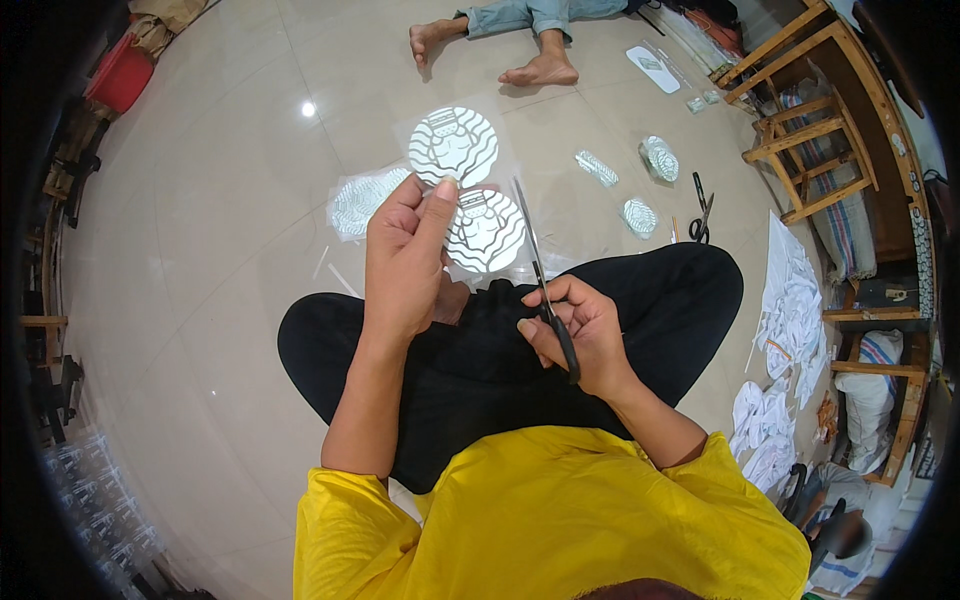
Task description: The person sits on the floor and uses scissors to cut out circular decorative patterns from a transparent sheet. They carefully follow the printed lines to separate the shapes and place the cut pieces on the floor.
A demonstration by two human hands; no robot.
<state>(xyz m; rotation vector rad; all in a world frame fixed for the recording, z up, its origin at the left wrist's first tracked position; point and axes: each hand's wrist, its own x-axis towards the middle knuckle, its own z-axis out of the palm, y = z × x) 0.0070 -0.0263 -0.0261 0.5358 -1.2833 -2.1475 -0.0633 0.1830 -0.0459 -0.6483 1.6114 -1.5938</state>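
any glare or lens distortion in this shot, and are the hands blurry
Head view: a bright glare spot shows on the tiled floor, upper left; head view: the corners go black and the wooden frame at right bows, as fisheye lenses do; head view: the left hand and right hand look fairly sharp, without obvious motion blur.

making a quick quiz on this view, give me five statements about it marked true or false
1. The left grip holds clear film with round white designs. True.
2. The right grip is empty. False: it holds black-handled scissors.
3. A second pair of scissors lies on the floor. True.
4. The shirt is blue. False: it is yellow.
5. Another person's bare feet show near the upper edge. True.
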